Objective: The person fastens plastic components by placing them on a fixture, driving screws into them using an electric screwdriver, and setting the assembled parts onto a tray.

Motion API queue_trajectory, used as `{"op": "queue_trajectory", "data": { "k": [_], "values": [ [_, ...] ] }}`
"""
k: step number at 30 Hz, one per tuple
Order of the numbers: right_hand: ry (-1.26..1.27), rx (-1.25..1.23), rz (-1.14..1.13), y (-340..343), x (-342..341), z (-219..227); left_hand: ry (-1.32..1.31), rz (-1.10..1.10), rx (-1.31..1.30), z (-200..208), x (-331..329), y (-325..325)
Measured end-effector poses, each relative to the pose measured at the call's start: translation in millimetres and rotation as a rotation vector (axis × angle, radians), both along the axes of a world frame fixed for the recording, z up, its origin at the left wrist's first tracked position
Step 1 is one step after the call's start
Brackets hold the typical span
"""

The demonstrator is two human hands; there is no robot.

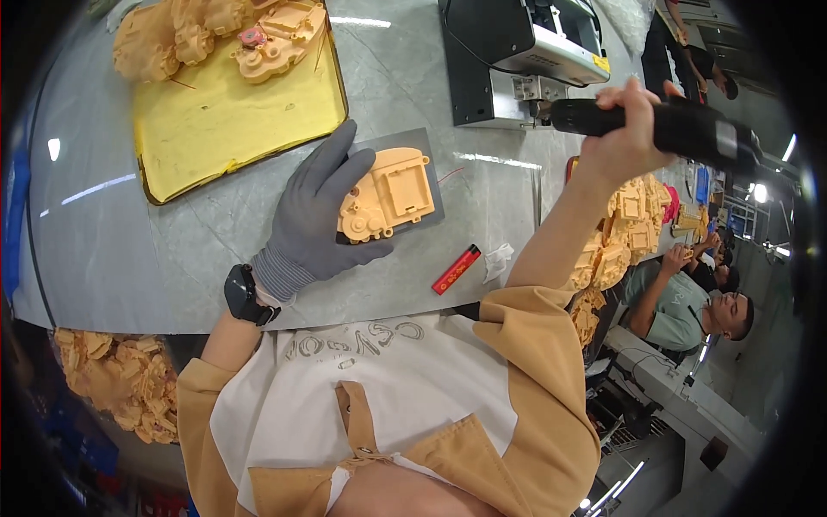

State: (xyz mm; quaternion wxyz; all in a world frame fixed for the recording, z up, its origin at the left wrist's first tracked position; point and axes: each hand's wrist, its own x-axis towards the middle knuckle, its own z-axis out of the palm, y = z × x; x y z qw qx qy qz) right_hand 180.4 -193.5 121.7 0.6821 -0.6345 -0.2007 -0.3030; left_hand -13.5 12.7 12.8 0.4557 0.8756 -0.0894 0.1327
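Observation:
My left hand (308, 214), in a grey knitted glove, grips the left side of a light-orange plastic housing (407, 191). Fingers rest along its upper left edge and the thumb lies below. The housing has a rectangular recess facing up and sits on a dark grey flat pad (437, 177). Bare and raised at the upper right, my right hand (631, 129) is wrapped round a black electric screwdriver (702, 133). The screwdriver lies sideways, its tip at the metal outlet block of a black box-shaped machine (491, 96), which looks like a screw feeder.
A yellow tray (237, 129) at the far left bears several orange housings (211, 30). Near the table's front edge lie a red stick-shaped item (456, 269) and a crumpled white scrap (498, 261). Orange parts are heaped at the lower left (121, 383) and right (633, 226). Co-workers sit beyond.

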Motion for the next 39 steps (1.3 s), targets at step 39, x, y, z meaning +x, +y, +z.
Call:
{"op": "queue_trajectory", "data": {
  "k": [39],
  "values": [
    [0.217,-0.122,0.518,48.6,-131.1,-10.4,-0.058,0.067,0.086,-13.1,3.4,-2.2]
  ]
}}
